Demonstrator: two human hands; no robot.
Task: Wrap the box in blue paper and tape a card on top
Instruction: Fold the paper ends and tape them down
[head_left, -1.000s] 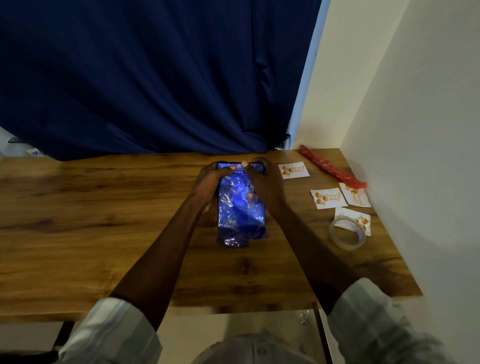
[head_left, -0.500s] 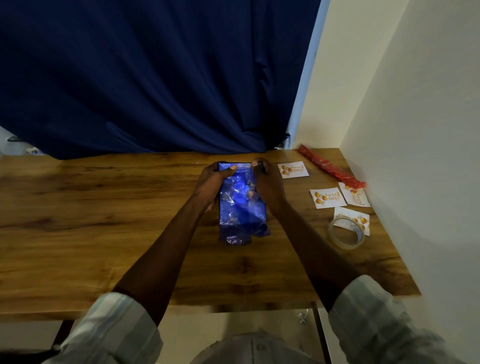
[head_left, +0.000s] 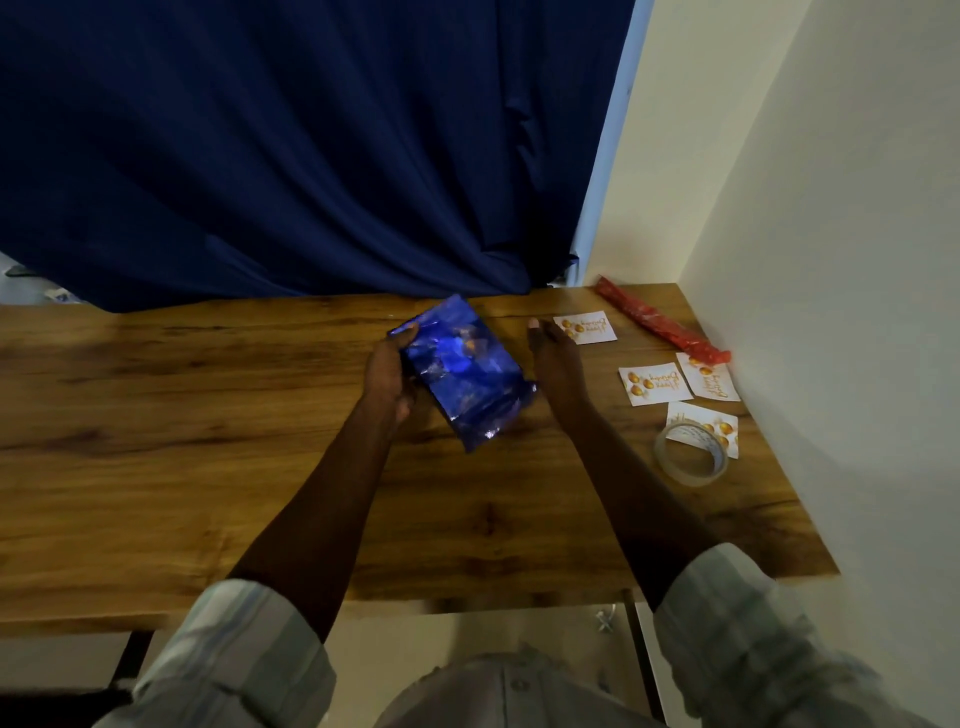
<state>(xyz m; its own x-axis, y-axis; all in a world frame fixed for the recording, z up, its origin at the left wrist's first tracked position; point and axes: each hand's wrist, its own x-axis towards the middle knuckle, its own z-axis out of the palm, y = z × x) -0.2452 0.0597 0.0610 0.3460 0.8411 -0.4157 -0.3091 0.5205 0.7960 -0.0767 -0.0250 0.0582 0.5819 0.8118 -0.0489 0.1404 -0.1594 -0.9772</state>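
Note:
The box wrapped in shiny blue paper (head_left: 462, 371) lies slanted on the wooden table (head_left: 156, 415), its far end turned to the left. My left hand (head_left: 389, 371) grips its left side, thumb over the far left edge. My right hand (head_left: 553, 356) hovers just right of the box with fingers straight, holding nothing. Several white cards with gold print lie to the right; the nearest card (head_left: 587, 327) sits just beyond my right fingertips. A roll of clear tape (head_left: 691, 453) rests on one card near the right edge.
A red roll of wrapping paper (head_left: 660, 322) lies against the wall (head_left: 831, 260) at the back right. A dark blue curtain (head_left: 291, 156) hangs behind the table. The table's front edge is close to my body.
My right hand has let go of the wrapped box and moved off to the right. My left hand has turned the box so that it lies slanted.

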